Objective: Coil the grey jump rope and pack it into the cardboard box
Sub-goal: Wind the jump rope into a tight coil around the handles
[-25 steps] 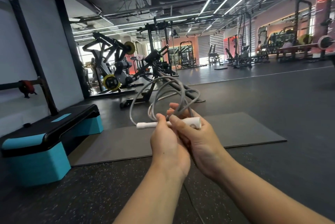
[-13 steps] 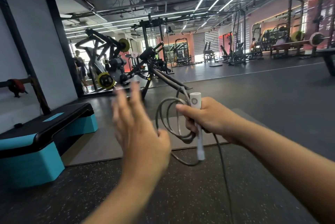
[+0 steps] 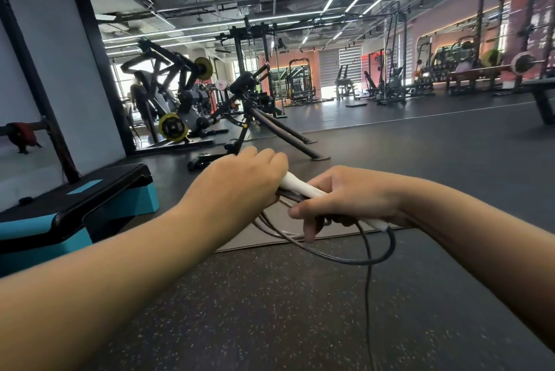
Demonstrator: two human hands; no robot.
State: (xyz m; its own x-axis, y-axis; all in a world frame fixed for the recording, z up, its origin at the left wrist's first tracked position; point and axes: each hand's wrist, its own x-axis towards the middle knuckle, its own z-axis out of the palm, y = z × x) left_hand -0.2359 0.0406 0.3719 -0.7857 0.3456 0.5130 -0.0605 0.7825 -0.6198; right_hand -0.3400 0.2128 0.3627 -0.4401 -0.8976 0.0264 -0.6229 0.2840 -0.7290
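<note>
A white handle [image 3: 303, 189] of the grey jump rope [image 3: 330, 253] was gripped at both ends: the left hand [image 3: 237, 187] was curled over its upper end, and the right hand [image 3: 345, 202] was wrapped around its lower part together with gathered strands. Loops of cord were seen drooping beneath both hands, and one strand hung straight down toward the speckled floor [image 3: 270, 310]. A grey mat [image 3: 354, 160] lay just beyond, and a teal-and-black step platform [image 3: 75, 208] stood to the left.
</note>
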